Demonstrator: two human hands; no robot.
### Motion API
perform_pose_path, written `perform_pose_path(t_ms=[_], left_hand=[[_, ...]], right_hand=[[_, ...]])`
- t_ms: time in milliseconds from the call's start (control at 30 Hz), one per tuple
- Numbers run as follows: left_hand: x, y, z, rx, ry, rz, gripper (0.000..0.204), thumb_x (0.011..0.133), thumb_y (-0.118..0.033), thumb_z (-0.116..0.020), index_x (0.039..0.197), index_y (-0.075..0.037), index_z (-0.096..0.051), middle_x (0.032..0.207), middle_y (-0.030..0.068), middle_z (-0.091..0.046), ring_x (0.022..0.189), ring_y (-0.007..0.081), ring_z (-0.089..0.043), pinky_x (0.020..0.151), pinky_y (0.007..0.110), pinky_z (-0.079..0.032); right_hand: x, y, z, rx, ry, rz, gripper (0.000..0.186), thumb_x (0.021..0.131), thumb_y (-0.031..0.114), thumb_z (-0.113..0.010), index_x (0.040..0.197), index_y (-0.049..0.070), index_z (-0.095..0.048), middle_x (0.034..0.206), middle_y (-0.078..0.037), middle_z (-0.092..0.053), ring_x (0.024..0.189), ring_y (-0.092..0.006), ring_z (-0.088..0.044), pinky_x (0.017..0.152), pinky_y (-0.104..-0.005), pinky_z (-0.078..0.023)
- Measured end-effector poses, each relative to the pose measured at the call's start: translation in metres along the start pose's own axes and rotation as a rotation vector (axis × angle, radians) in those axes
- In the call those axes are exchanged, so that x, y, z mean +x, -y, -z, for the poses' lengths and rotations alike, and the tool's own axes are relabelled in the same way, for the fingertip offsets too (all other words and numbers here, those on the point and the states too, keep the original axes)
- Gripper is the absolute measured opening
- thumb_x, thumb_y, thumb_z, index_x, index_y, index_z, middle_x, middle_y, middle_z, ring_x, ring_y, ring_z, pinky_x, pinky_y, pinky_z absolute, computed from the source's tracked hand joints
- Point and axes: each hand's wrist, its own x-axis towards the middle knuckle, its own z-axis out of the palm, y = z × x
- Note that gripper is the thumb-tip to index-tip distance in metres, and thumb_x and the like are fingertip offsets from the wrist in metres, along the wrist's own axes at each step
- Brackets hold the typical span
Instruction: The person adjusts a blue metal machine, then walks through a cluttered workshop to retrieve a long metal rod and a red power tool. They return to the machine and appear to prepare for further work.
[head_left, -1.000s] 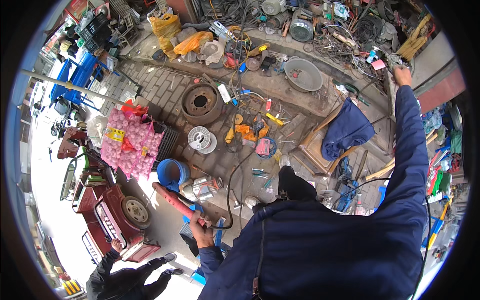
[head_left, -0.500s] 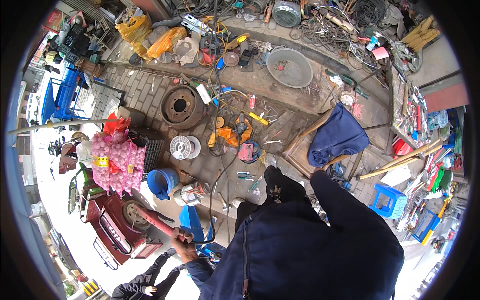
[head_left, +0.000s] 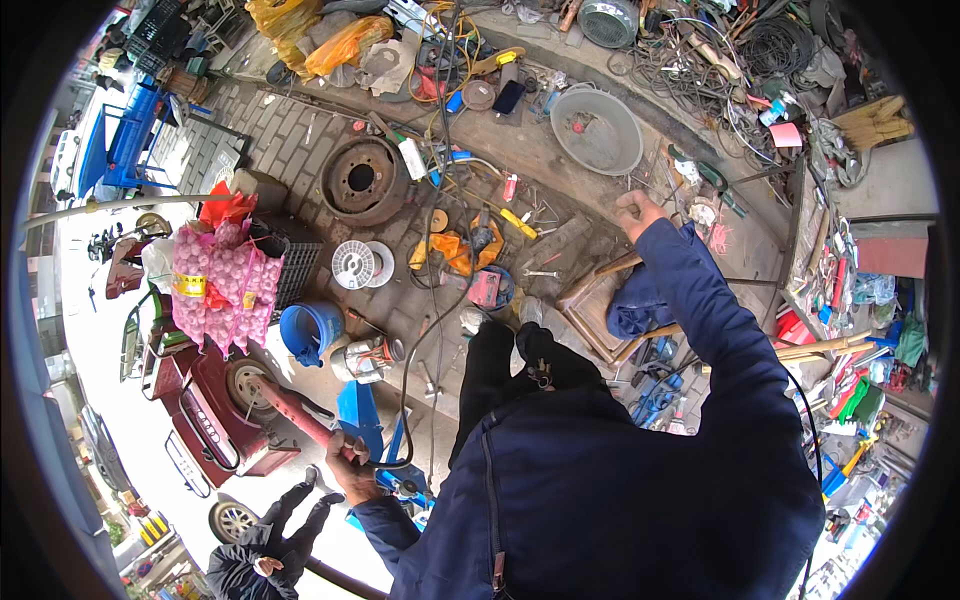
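Note:
My left hand, low and to the left, is wrapped around a long red corded power tool. A black cable trails from its rear end; its front end overlaps a parked vehicle's wheel in the view. My right hand is stretched forward over the ground, its fingers loosely curled with a gap between them and nothing visible inside. Below that forearm, a dark blue cloth lies on a low wooden-framed seat. The sleeve hides part of the cloth.
A grey basin, a rusty wheel rim, a white spool and a blue bucket stand around. Pink net sacks lean on a black crate. Cables and hand tools litter the ground. Another person stands at lower left.
My right hand has moved forward from the seat's near edge to beyond the cloth. The cloth now looks bunched lower on the seat. My left hand keeps hold of the red power tool.

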Motion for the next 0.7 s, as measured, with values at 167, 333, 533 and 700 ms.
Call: perform_pose_path(t_ms=[167, 333, 533, 700], left_hand=[[0.040, 0.007, 0.021, -0.041, 0.032, 0.081, 0.022, 0.092, -0.015, -0.062, 0.075, -0.009, -0.050, 0.062, 0.0026, -0.050, 0.049, 0.0141, -0.049, 0.040, 0.025, -0.033], [0.079, 0.008, 0.036, 0.018, 0.027, 0.104, 0.022, 0.090, -0.016, -0.064, 0.074, -0.010, -0.052, 0.063, 0.0029, -0.054, 0.049, 0.0136, -0.050, 0.041, 0.025, -0.032], [0.117, 0.015, 0.040, -0.026, -0.081, 0.133, 0.020, 0.089, -0.017, -0.065, 0.074, -0.010, -0.053, 0.062, 0.0032, -0.056, 0.047, 0.0148, -0.053, 0.039, 0.026, -0.034], [0.124, 0.013, 0.037, -0.072, -0.048, 0.165, 0.017, 0.085, -0.014, -0.062, 0.072, -0.009, -0.052, 0.064, 0.0052, -0.057, 0.045, 0.0159, -0.053, 0.037, 0.027, -0.034]], right_hand=[[0.015, 0.125, 0.073, 0.446, -0.157, 0.176, 0.022, 0.097, 0.007, -0.068, 0.118, 0.001, -0.066, 0.099, -0.004, -0.069, 0.086, -0.0108, -0.063, 0.079, -0.0276, -0.054], [0.015, 0.255, 0.136, 0.325, -0.269, 0.548, 0.022, 0.098, 0.007, -0.068, 0.119, 0.000, -0.066, 0.106, -0.004, -0.070, 0.091, -0.0096, -0.064, 0.084, -0.0263, -0.053], [0.022, 0.275, 0.141, -0.132, -0.486, 0.417, 0.025, 0.096, 0.012, -0.071, 0.119, 0.003, -0.068, 0.103, -0.004, -0.073, 0.093, -0.0093, -0.067, 0.088, -0.0263, -0.054], [0.055, 0.224, 0.132, -0.344, -0.511, 0.331, 0.028, 0.090, 0.018, -0.071, 0.115, 0.006, -0.068, 0.097, -0.010, -0.075, 0.090, -0.0187, -0.072, 0.083, -0.0337, -0.055]])
